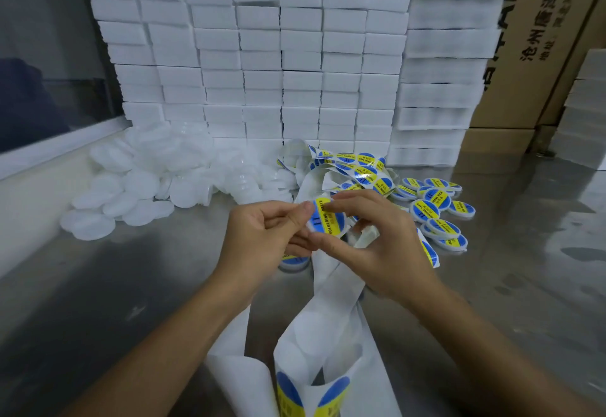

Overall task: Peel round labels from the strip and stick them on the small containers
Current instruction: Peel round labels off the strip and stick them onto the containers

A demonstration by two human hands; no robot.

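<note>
Between both hands sits a round blue label with a yellow band [328, 220]. My left hand [262, 236] pinches its left side with thumb and fingers. My right hand [367, 246] touches its top edge with the fingertips and curls a thumb under it. Whether a container lies beneath the label is hidden. The white backing strip [331, 285] runs down from the hands toward me, ending in curls that carry more labels [331, 393]. More strip with labels [354, 164] is heaped behind the hands. Another labelled container [295, 261] peeks out below my left hand.
Several labelled small containers [433, 210] lie in a cluster to the right on the steel table [114, 285]. A heap of plain white containers [137, 187] fills the left. Stacked white boxes [295, 66] form a wall behind, with cardboard cartons [541, 56] at the right.
</note>
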